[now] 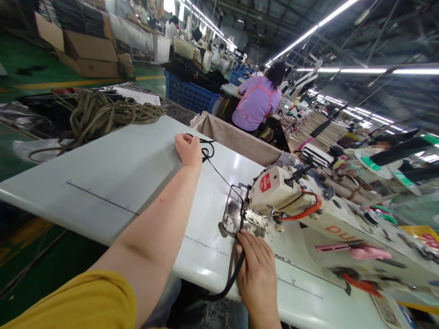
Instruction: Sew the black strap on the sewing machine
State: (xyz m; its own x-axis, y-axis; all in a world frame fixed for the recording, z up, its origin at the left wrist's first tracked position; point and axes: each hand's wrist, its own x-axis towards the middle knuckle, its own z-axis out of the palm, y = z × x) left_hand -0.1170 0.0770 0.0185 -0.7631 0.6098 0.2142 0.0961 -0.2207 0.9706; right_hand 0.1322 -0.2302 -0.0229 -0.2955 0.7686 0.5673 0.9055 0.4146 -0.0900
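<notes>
Head view: before the machine (pixel 284 194), right hand (pixel 259 265) lies flat, fingers straight against the strap (pixel 236 273), perhaps steadying it; left of the machine, left hand (pixel 190 150) curls, hold unclear.

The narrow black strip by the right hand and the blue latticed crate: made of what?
The narrow black strip looks like matte fabric or webbing, since it curves softly; the weave isn't clear. The blue latticed crate is probably plastic: even colour, regular openings.

Cardboard box (pixel 89 64): open-flapped
Blue crate (pixel 188 92): heaped with black material (pixel 195 76)
Co-worker (pixel 258 104): purple top (pixel 252 97), back turned
Fluorescent tubes (pixel 363 71): lit overhead
</notes>
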